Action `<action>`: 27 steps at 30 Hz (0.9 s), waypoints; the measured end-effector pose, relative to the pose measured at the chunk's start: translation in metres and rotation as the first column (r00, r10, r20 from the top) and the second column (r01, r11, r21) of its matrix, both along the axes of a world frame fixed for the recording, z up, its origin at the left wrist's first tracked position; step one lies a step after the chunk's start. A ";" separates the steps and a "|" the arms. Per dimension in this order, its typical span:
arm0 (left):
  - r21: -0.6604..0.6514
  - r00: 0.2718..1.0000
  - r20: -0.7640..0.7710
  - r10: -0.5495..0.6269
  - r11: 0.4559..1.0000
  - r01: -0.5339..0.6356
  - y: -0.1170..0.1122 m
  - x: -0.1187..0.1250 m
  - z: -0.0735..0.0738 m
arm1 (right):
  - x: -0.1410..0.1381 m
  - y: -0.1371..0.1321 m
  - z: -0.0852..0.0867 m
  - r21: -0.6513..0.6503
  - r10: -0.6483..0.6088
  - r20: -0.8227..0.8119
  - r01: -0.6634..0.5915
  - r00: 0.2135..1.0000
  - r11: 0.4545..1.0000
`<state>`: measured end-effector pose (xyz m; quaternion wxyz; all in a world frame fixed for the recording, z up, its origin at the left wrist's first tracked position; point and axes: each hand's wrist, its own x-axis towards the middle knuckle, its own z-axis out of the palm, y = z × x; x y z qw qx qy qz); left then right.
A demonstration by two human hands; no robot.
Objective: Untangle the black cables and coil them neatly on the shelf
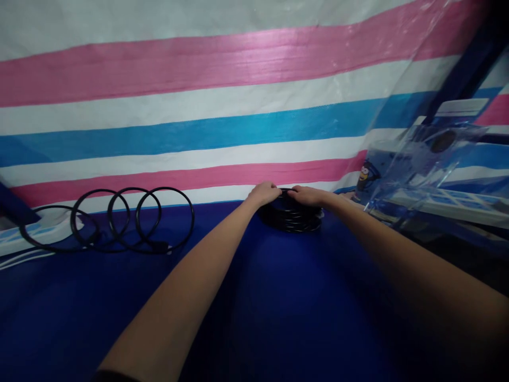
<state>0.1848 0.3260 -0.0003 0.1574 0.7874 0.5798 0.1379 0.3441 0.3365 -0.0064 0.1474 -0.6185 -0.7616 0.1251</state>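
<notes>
A thick stack of coiled black cable (292,220) lies on the blue tabletop, straight ahead at the far side. My left hand (264,194) grips its upper left edge, with the fingers curled over the top loops. On the upper right edge, my right hand (307,196) closes in the same way, thumb and fingers around the upper loops. Both arms reach far forward. The fingertips are partly hidden behind the coil. To the left, a separate black cable (193,217) stands in several loose, springy loops, with a dark plug end (161,246) at its base.
A white and blue power strip (59,229) with white cords lies at the far left. On the right are a clear plastic container (405,175) and another white and blue strip (457,204). A striped plastic sheet (222,127) hangs behind the blue table (286,297).
</notes>
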 end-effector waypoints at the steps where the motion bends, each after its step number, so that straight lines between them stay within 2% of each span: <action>1: -0.029 1.000 0.000 -0.030 0.999 0.030 0.001 -0.002 0.007 | 0.000 -0.002 0.003 -0.019 -0.009 -0.006 0.009 1.000 1.000; 4: -0.085 0.997 -0.008 -0.074 0.994 0.073 0.003 -0.007 0.024 | 0.002 -0.013 0.016 -0.073 -0.047 -0.013 0.046 0.999 0.996; 7: -0.088 0.998 0.007 -0.064 0.994 0.064 -0.001 -0.010 0.025 | 0.004 -0.024 0.025 -0.088 -0.087 -0.023 0.084 0.996 0.993; 12: 0.086 0.995 0.098 -0.001 0.996 -0.007 -0.008 -0.019 0.012 | 0.001 -0.030 0.028 -0.014 -0.140 -0.039 0.140 0.989 0.990; 15: 0.211 0.992 0.118 0.041 0.975 -0.066 -0.018 -0.036 0.022 | -0.004 -0.036 0.034 0.093 -0.142 -0.055 0.147 0.988 0.985; 18: 0.350 0.992 0.104 0.077 0.931 -0.109 -0.040 -0.069 0.047 | -0.014 -0.057 0.043 0.224 -0.114 -0.068 0.126 0.991 0.966; 20: 0.437 0.993 0.070 0.095 0.892 -0.116 -0.062 -0.100 0.063 | -0.024 -0.080 0.045 0.358 -0.050 -0.068 0.071 0.996 0.931; 21: 0.479 0.994 0.031 0.106 0.871 -0.108 -0.073 -0.118 0.068 | -0.030 -0.092 0.044 0.423 0.006 -0.061 0.020 0.998 0.906; 22: 0.529 0.981 -0.106 0.160 0.845 -0.080 -0.085 -0.136 0.071 | -0.037 -0.105 0.042 0.467 0.073 -0.049 -0.042 0.996 0.883; 24: 0.548 0.905 -0.303 0.297 0.832 -0.089 -0.106 -0.173 0.070 | -0.052 -0.130 0.036 0.483 0.233 -0.015 -0.197 0.972 0.853; 27: 0.478 0.819 -0.380 0.430 0.849 -0.225 -0.129 -0.220 0.056 | -0.079 -0.161 0.025 0.417 0.403 0.013 -0.371 0.915 0.830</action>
